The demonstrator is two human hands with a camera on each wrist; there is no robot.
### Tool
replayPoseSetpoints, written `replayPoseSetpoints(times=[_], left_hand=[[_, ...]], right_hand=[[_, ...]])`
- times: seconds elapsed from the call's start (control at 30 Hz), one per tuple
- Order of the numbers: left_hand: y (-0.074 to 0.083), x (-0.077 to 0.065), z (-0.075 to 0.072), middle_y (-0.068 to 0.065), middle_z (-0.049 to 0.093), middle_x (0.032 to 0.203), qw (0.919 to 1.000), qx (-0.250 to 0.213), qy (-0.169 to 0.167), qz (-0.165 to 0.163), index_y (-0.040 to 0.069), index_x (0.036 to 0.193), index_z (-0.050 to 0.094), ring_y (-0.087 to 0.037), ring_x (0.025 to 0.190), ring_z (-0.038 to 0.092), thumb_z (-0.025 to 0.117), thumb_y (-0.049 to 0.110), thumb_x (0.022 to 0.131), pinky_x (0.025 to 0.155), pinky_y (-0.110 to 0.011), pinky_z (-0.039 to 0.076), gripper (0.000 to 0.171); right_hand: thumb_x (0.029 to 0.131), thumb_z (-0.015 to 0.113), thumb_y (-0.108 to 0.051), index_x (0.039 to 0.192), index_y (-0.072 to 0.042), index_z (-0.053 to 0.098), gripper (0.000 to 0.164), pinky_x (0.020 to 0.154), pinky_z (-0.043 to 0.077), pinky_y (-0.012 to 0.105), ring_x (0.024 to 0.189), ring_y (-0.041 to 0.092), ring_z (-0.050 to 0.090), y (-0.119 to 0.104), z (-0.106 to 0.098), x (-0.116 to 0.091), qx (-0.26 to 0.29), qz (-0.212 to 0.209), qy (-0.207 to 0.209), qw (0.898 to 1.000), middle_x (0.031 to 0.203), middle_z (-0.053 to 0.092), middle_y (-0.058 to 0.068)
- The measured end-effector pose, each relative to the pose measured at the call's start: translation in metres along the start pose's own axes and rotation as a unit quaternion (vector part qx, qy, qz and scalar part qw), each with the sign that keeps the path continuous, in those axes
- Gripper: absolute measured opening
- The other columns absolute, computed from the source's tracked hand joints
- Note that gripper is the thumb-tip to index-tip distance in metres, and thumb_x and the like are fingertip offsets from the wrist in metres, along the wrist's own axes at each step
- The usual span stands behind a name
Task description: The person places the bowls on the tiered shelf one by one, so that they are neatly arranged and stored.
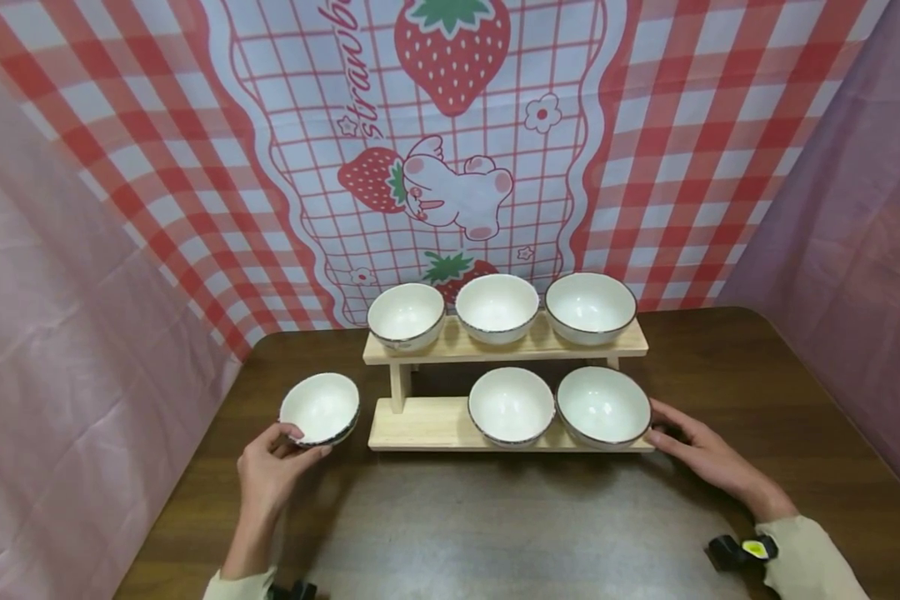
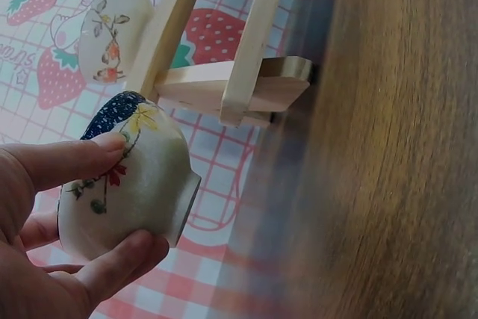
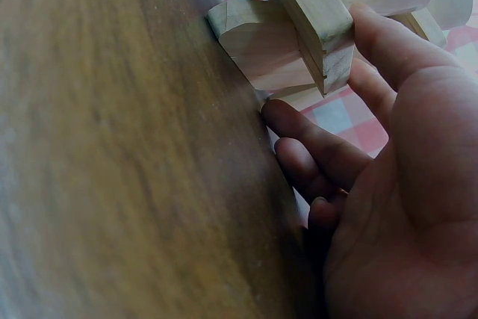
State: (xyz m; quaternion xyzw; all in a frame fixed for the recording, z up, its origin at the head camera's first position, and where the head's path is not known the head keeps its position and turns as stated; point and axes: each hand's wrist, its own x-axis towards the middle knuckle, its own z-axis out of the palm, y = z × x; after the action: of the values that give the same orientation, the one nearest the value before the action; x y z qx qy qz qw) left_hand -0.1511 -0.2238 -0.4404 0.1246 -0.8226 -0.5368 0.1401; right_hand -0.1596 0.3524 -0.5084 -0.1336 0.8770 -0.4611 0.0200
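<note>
My left hand (image 1: 266, 471) grips a small white bowl (image 1: 320, 407) by its side, to the left of a two-tier wooden stand (image 1: 420, 425). In the left wrist view the bowl (image 2: 149, 184) is tipped on its side, showing painted flowers and leaves and a dark speckled patch near the rim. At the stand's right end, my right hand (image 1: 708, 454) holds the lower board (image 3: 317, 16) between thumb and forefinger. Its other fingers (image 3: 299, 162) curl loosely beneath, close to the tabletop. Beside that hand sits a dark-rimmed white bowl (image 1: 603, 407).
Another bowl (image 1: 512, 406) stands mid-board on the lower tier, with bare wood to its left. Three bowls line the upper tier: left (image 1: 407, 315), middle (image 1: 497, 307) and right (image 1: 591, 307). A strawberry-print cloth (image 1: 547, 192) hangs behind the brown table (image 1: 495, 525).
</note>
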Motion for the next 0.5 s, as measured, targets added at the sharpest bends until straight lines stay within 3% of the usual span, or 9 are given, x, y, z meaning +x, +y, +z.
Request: replayPoseSetpoints(times=[0.23, 0.5], left_hand=[[0.005, -0.01, -0.004, -0.029, 0.068, 0.118, 1.0, -0.004, -0.005, 0.0, -0.008, 0.095, 0.059, 0.012, 0.073, 0.064, 0.089, -0.003, 0.064, 0.069, -0.011, 0.055, 0.043], [0.013, -0.021, -0.004, -0.021, 0.073, 0.108, 0.9999, -0.009, -0.007, -0.002, -0.006, 0.092, 0.06, 0.009, 0.073, 0.067, 0.088, -0.006, 0.064, 0.069, -0.015, 0.057, 0.04]], right_hand=[[0.103, 0.056, -0.019, 0.151, 0.004, 0.036, 0.057, 0.081, 0.046, 0.013, 0.106, -0.019, 0.047, 0.0, -0.001, 0.0, 0.002, 0.006, -0.005, 1.0, 0.117, 0.044, -0.043], [0.103, 0.056, -0.02, 0.151, 0.004, 0.035, 0.058, 0.082, 0.046, 0.013, 0.106, -0.02, 0.046, -0.001, -0.002, 0.0, 0.0, 0.011, -0.009, 1.0, 0.117, 0.043, -0.044]])
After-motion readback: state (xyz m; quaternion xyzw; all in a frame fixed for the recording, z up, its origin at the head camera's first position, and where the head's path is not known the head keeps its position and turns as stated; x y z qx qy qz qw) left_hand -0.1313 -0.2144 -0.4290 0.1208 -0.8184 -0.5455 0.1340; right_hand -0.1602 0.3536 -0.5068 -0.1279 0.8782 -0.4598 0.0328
